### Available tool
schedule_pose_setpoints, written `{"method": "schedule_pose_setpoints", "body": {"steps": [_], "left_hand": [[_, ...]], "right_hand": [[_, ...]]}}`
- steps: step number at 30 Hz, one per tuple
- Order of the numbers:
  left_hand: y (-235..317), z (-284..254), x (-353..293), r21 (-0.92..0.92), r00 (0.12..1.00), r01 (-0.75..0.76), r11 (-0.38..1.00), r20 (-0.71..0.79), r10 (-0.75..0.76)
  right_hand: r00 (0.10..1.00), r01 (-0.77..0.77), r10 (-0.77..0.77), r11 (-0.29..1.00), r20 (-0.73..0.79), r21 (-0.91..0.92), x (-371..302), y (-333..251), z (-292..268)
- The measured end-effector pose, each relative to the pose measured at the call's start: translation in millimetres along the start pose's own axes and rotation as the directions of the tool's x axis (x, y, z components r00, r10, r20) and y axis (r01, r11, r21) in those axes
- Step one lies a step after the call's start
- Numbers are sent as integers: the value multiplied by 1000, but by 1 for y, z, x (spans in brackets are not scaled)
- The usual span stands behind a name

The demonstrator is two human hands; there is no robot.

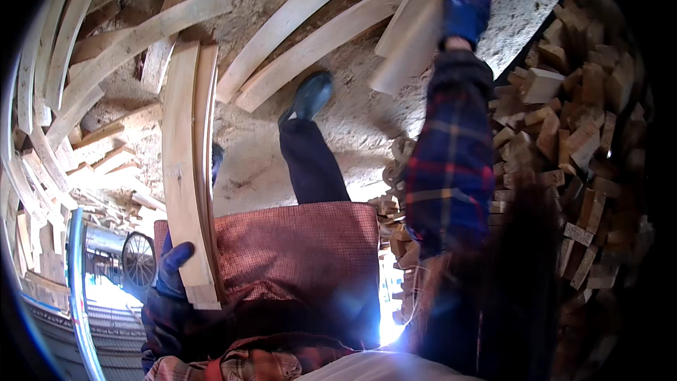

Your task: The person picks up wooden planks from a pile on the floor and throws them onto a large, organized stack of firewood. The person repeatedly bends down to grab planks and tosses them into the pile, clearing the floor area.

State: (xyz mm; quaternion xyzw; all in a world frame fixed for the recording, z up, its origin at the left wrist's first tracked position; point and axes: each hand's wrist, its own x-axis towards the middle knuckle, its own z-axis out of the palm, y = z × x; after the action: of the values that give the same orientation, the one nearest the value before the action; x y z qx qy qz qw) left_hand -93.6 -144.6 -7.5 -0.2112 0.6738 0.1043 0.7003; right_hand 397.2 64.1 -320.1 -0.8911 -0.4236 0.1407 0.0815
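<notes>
My left hand [173, 268], in a blue glove, grips a small stack of long pale wooden boards [182, 169] near their lower end. The thumb lies over the front face, and the boards stand up along the left side of my reddish apron [296, 243]. My right arm stretches far forward. Its blue-gloved hand [463, 13] is closed at the right edge of a wide pale board [412, 46], which lies with another on the dusty ground. That board's near end is slightly blurred, and the fingertips beneath are hidden.
Curved wooden planks [296, 17] lie ahead on the ground, with a pile of more [113, 56] at the left. Stacked cut wood [571, 134] rises along the right. A spoked wheel [138, 259] and a metal pole [77, 296] stand lower left. My shoe [312, 95] is between the planks.
</notes>
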Motion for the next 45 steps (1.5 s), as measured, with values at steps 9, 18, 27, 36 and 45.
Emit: {"method": "schedule_pose_setpoints", "body": {"steps": [9,18,27,36,45], "left_hand": [[-10,-12,8,-101,999,-47,994,-8,46],[-2,-19,10,-72,1000,-15,997,19,17],[-4,-44,8,231,981,-121,965,179,80],[-9,-41,-45,118,937,-338,934,134,322],[8,-122,-4,398,935,-352,847,114,335]], "right_hand": [[984,-168,148,947,95,275,-9,-9,7],[964,-206,225,969,140,-138,-2,32,36],[809,-389,22,770,588,506,-99,-23,-67],[241,-880,-5,420,971,221,-351,-171,-175],[-39,-963,63,262,997,-54,-477,-259,-166]]}}
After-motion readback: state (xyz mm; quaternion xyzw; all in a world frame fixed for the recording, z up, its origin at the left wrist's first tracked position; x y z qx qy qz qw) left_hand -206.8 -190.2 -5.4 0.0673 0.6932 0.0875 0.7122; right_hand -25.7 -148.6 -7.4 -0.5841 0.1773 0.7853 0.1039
